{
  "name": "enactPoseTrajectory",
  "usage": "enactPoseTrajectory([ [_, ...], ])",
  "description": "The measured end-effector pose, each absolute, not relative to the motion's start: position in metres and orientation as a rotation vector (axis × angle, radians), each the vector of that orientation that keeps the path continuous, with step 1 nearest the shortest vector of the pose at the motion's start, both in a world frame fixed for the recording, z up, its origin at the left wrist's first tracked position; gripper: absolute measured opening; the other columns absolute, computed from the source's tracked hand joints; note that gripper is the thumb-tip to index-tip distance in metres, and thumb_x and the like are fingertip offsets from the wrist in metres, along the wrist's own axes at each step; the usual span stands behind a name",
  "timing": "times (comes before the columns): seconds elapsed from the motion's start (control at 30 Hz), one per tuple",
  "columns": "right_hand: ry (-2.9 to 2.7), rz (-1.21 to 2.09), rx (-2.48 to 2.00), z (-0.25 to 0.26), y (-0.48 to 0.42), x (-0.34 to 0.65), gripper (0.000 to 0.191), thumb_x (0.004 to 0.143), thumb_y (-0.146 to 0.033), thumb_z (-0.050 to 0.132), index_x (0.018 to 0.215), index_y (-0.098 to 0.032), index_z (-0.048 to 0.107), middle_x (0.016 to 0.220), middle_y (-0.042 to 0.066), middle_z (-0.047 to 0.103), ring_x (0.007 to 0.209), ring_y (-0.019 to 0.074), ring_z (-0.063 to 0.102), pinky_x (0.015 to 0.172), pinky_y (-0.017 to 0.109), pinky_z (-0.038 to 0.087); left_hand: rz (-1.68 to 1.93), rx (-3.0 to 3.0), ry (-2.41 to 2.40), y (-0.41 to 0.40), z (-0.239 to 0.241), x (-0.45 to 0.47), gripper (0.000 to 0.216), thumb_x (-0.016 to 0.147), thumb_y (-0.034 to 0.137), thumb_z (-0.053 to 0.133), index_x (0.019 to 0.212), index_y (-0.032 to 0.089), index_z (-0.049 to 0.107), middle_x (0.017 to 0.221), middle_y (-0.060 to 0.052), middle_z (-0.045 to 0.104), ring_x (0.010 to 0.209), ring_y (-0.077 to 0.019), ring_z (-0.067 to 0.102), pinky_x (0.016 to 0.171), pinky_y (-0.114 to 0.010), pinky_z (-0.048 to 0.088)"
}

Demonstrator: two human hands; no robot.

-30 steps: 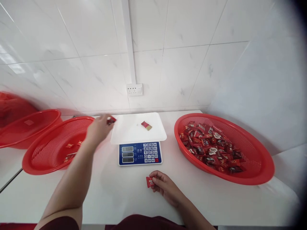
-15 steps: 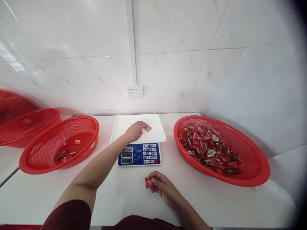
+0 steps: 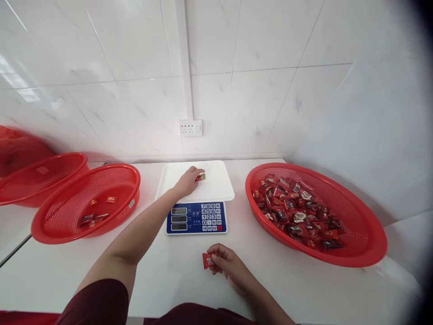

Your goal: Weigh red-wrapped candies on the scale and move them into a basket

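Here, the left hand reaches over the white tray of the scale, its fingers closed in a pinch on a red-and-gold packet. Whether the packet touches the tray beneath cannot be told. The right hand sits at the near side of the scene, to the right of centre, fingers curled and thumb pressed on a small red packet, one end of which sticks out to the left. Between the two hands is the scale's blue panel, with three displays on the left and a keypad on the right; the digits are too faint to read. To the right, a large red basket holds a pile of wrapped pieces, mostly red. To the left, a second red basket has a few packets lying at its bottom. Farther left, just beside it, stands a red basin.
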State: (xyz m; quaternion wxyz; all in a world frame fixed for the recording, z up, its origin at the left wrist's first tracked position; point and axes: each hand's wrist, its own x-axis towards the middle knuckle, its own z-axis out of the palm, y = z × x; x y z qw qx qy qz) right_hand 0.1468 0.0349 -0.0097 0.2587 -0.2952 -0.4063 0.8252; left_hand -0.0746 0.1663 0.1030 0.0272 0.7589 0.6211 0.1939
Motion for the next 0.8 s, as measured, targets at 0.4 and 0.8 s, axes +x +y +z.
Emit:
enactPoseTrajectory([
  [0.4, -1.236, 2.166, -0.87, -0.003, 0.033, 0.147, 0.011, 0.07, -0.041, 0.063, 0.077, -0.032, 0.062, 0.07, 0.002, 0.058, 0.065, 0.0217, 0.055, 0.065, 0.039, 0.042, 0.909, 1.664, 2.967, 0.037, 0.139, -0.2, 0.036, 0.081, 0.022, 0.044, 0.116, 0.022, 0.052, 0.103, -0.006, 0.06, 0.098, -0.0262, 0.051, 0.083, -0.042, 0.046],
  [0.8, -1.401, 1.848, -0.917, 0.04, 0.041, 0.142, 0.01, 0.07, -0.031, 0.064, 0.08, -0.031, 0.062, 0.08, 0.003, 0.062, 0.073, 0.0229, 0.054, 0.073, 0.04, 0.041, 1.167, 2.086, 2.422, -0.005, 0.044, -0.112, 0.041, 0.084, 0.027, 0.04, 0.125, 0.033, 0.042, 0.123, -0.009, 0.049, 0.123, -0.0256, 0.039, 0.104, -0.048, 0.031],
])
